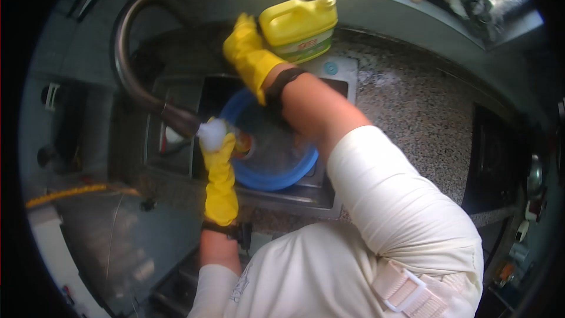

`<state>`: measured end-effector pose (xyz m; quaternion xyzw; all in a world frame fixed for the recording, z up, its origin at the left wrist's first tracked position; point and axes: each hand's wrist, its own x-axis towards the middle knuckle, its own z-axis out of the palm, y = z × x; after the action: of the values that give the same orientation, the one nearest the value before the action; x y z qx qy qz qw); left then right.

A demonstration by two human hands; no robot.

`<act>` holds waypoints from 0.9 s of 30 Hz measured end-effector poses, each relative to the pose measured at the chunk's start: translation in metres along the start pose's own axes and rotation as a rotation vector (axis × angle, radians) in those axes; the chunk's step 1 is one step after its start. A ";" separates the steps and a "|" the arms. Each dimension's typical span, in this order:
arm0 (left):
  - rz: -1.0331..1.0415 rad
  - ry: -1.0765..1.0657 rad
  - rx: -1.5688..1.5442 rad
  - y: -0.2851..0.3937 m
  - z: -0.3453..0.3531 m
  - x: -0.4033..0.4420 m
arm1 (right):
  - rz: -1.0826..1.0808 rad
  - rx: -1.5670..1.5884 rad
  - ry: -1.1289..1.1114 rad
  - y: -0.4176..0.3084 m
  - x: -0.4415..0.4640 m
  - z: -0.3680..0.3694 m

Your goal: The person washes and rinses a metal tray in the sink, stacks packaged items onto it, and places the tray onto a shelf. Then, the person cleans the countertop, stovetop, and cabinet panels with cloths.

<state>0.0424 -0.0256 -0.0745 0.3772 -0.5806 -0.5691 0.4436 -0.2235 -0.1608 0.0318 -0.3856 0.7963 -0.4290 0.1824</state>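
My left hand [219, 156], in a yellow rubber glove, is closed around a container with a rounded white end [212, 134] and an orange label [242, 145]. It holds this right at the mouth of the dark metal faucet [179, 119], over the left side of a blue basin [273, 180]. My right hand [244, 44], gloved in yellow too, reaches past the basin to the back of the sink, beside a yellow jug [297, 26]. One finger points up; the others and whatever they touch are hidden.
The basin stands in a steel sink [326, 197] set in a speckled stone counter [406, 112]. The faucet's tall curved neck arches on the left. A crumpled plastic bag [479, 0] lies on the sill at back right. A dark cooktop [491, 159] is farther right.
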 end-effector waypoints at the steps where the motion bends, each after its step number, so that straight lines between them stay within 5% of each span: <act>1: 0.018 0.029 -0.036 -0.007 0.003 -0.001 | -0.003 -0.051 -0.140 -0.025 -0.021 -0.038; 7: 0.016 0.090 0.195 0.027 0.028 -0.007 | -0.234 -0.017 -0.172 0.000 -0.067 -0.078; 10: 0.033 0.198 0.249 0.001 0.032 -0.005 | -0.169 0.636 -0.710 0.028 -0.131 -0.111; 12: 0.102 0.086 0.283 0.020 0.060 -0.005 | -0.154 0.564 -0.961 0.043 -0.165 -0.135; 13: 0.148 -0.016 0.345 0.036 0.073 -0.014 | -0.145 0.515 -0.944 0.051 -0.179 -0.140; 16: -0.267 0.011 -0.148 0.081 0.129 -0.040 | 0.021 0.536 -0.854 0.060 -0.204 -0.150; 18: -0.223 0.026 -0.210 0.064 0.147 -0.048 | 0.167 0.449 -0.760 0.063 -0.207 -0.155; 19: -0.005 0.043 0.019 0.060 0.159 -0.053 | 0.208 0.472 -0.784 0.063 -0.206 -0.167; 27: 0.045 -0.457 0.208 0.134 0.180 -0.062 | 0.007 0.443 -0.562 0.093 -0.202 -0.217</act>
<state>-0.0988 0.1011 0.0607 0.2694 -0.7293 -0.5669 0.2724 -0.2725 0.1437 0.0699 -0.4370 0.6041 -0.4675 0.4749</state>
